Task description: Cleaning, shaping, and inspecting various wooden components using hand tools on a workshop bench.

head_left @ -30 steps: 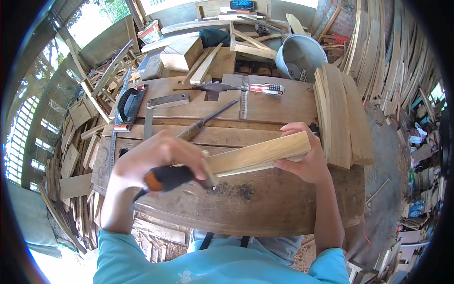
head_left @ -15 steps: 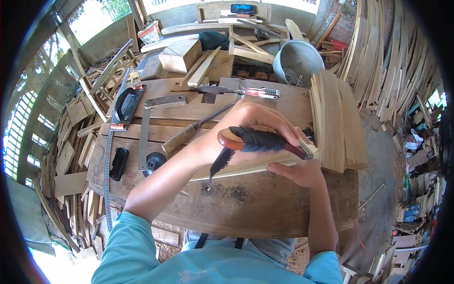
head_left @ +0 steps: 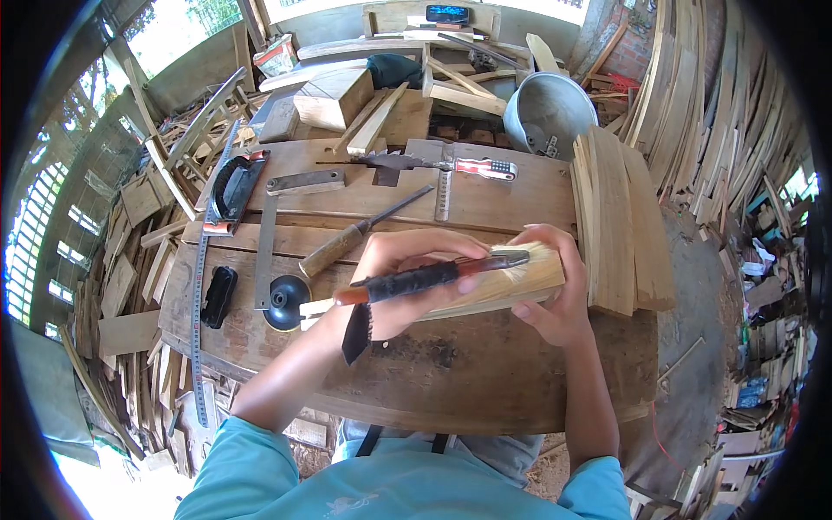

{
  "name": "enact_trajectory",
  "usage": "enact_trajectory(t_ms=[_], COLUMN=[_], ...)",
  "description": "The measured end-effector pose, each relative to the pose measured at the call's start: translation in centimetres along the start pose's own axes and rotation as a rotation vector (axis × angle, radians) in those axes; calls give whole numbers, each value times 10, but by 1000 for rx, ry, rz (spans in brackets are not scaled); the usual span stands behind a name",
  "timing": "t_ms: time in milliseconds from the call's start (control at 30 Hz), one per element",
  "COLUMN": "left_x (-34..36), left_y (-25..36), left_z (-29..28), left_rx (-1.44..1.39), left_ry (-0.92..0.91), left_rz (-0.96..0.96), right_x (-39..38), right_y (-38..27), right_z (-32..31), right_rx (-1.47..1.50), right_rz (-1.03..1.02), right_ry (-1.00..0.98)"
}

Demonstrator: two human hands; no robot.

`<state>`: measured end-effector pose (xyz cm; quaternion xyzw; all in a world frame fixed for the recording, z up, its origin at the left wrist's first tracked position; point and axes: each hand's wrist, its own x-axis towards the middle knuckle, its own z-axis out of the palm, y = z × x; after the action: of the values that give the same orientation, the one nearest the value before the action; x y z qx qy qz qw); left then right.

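My left hand (head_left: pixel 394 253) is closed around a brush (head_left: pixel 409 280) with an orange wooden handle wrapped in black and a dark strip dangling below. Its pale bristles (head_left: pixel 526 266) fan out against a light wooden piece (head_left: pixel 485 293). My right hand (head_left: pixel 559 316) grips that piece at its right end, thumb on the near side. The piece runs left beneath my left hand, above the workbench (head_left: pixel 494 373). Near its left end lie a round black object (head_left: pixel 286 295) and, beyond it, a wooden-handled chisel (head_left: pixel 325 258).
A hand plane (head_left: pixel 232 195), tape measure (head_left: pixel 198 347), metal square (head_left: pixel 266 260), black case (head_left: pixel 221 295) and screwdriver (head_left: pixel 485 168) lie about. Stacked boards (head_left: pixel 615 225) stand at right, a grey bucket (head_left: pixel 546 104) behind. Timber piles (head_left: pixel 130 312) surround the bench.
My left hand swung right along the wooden piece, then drew slightly back left and lower. The brush now lies flatter, with its bristles showing on the wood.
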<state>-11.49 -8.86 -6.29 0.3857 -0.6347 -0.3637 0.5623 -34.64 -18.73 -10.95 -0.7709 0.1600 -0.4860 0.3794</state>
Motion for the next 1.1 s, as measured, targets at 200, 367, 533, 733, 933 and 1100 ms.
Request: enact_trajectory(t_ms=[200, 367, 533, 733, 933, 1100], left_x=[-15, -27, -53, -83, -98, -105], left_y=[-1, -1, -1, -6, -15, -30], left_z=[-4, 4, 22, 42, 53, 57], left_rx=[218, 316, 475, 750, 790, 749], left_ry=[75, 122, 41, -35, -11, 11], left_rz=[-4, 57, 184, 331, 391, 413], right_x=[-4, -23, -66, -115, -142, -150], right_y=[-8, -25, -50, -39, -36, -40], right_z=[-4, 5, -6, 1, 6, 16], right_rx=[-58, -33, -154, -236, -203, -115], right_rz=[180, 293, 281, 96, 168, 255], right_ry=[-53, 57, 2, 1, 45, 18])
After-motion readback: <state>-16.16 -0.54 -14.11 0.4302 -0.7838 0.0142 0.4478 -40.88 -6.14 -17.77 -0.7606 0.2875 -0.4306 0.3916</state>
